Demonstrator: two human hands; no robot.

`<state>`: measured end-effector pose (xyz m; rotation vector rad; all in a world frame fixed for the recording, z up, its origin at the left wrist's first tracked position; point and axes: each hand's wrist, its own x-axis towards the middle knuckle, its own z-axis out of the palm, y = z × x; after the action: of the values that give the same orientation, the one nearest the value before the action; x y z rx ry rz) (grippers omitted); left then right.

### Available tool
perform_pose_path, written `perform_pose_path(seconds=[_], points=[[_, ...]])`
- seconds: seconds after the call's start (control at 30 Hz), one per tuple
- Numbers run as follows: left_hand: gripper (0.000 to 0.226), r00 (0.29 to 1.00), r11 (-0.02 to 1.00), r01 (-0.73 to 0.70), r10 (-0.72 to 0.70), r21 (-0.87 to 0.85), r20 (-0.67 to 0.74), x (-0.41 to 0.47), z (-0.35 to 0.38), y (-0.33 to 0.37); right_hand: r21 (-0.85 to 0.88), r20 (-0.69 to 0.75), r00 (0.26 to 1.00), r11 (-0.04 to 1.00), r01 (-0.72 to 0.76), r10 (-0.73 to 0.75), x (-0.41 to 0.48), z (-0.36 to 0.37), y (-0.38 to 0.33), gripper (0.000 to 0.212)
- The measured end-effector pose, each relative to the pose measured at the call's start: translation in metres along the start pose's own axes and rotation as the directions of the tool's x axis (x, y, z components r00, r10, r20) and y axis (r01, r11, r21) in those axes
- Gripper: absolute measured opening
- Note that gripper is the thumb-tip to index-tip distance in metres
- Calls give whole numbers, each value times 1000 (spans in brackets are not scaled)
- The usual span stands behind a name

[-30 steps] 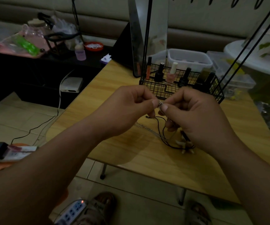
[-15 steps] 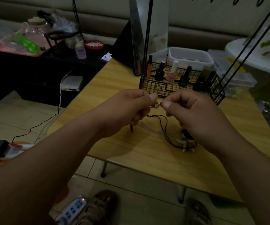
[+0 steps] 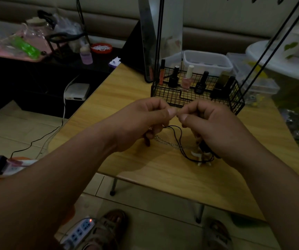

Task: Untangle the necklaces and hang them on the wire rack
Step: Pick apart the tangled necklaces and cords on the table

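Matt wood-grain table (image 3: 130,98), black wire-mesh basket (image 3: 172,92), silver metal chain (image 3: 164,143) w/ black cord (image 3: 178,139).

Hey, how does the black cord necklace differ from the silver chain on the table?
The black cord is dark and smooth; the silver chain is pale and linked. The black cord arches up beside the left hand; the silver chain runs low along the table. Both cross in one tangle.
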<state>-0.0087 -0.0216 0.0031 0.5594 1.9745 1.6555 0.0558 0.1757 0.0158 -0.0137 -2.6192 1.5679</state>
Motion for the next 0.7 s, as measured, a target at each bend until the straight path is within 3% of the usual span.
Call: perform_pose_path(seconds=[0.1,0.27,0.37,0.5,0.63,0.7], points=[[29,1000,1000,0,0,-12,-8,1,2,2,50,52,999,999,-15,13,0,0,1,8],[8,998,1000,-13,11,-27,-60,3,5,2,85,69,998,996,-11,5,0,-1,0,20],[15,999,999,-10,9,-35,-45,3,5,3,95,68,998,995,3,-9,-1,0,-1,20],[6,996,999,-42,41,-9,-75,3,6,3,100,64,998,995,2,-8,-1,0,0,22],[20,998,999,-37,36,-21,-50,3,5,3,109,48,999,994,14,-19,0,1,1,22],[10,997,999,-43,42,-10,-60,2,5,3,108,45,999,994,20,-25,1,1,1,21]])
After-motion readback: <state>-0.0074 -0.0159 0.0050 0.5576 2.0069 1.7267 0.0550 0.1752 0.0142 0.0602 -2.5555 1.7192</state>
